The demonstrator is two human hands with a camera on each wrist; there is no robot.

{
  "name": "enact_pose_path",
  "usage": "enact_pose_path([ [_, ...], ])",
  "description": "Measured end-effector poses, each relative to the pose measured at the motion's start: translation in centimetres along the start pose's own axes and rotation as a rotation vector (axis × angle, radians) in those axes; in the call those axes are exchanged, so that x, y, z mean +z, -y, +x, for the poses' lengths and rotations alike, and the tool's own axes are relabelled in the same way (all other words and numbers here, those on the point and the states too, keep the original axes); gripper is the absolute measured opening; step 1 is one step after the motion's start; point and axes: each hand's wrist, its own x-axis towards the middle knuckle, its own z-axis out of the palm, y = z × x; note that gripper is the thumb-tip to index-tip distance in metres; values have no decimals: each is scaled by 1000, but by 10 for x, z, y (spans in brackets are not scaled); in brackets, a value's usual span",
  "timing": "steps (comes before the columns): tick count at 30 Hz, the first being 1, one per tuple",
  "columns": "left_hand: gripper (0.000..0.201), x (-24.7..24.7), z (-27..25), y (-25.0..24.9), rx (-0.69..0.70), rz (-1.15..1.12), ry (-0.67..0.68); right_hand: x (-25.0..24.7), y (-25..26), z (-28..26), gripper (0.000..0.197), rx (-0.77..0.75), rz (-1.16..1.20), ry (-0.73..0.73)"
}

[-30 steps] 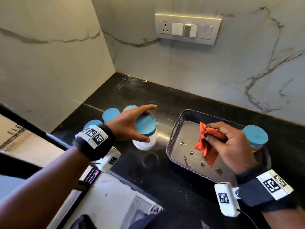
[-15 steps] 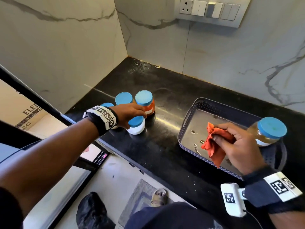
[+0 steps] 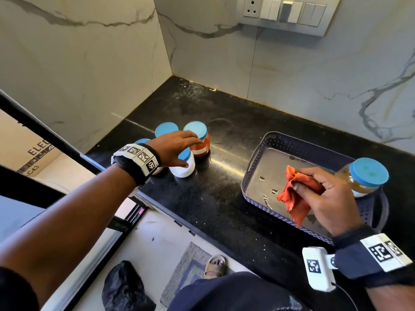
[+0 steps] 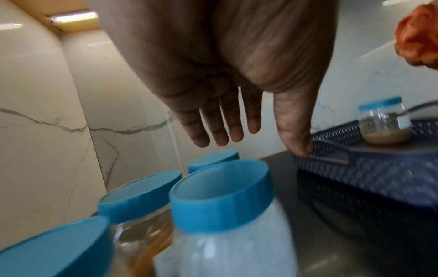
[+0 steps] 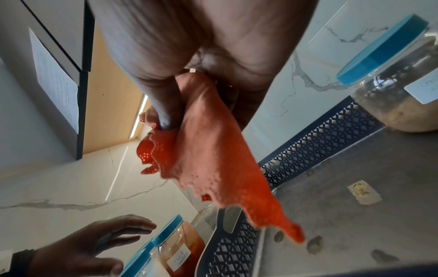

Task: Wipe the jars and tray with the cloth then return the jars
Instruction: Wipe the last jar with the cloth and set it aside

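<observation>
four jars (image 3: 182, 151) left of tray (image 3: 258, 153)

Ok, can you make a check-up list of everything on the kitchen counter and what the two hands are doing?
Surface: black counter, speckled with crumbs.
Job's things: four blue-lidded jars on the counter at left, among them a white jar and an orange jar; a brownish jar in the blue tray; stains on the tray floor; orange cloth.
Clutter: nothing seen.
Hands: left hand open above the white jar; right hand grips the cloth above the tray.
Cables: one thin lead at the right wrist camera.
Surroundings: marble walls, switch panel, floor mat, sandalled foot.
</observation>
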Motion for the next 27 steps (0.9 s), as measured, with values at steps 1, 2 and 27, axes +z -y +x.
enact_pose_path([
  [1,69,-2,2,-4,-12,-46,-29,-2,-1,0,37,5,1,-5],
  [2,61,-4,6,-8,-21,-95,-60,-4,-3,-1,35,14,-5,-13],
  [27,110,35,235,-309,222,-611,-16,-157,-85,-55,21,375,-145,-918],
])
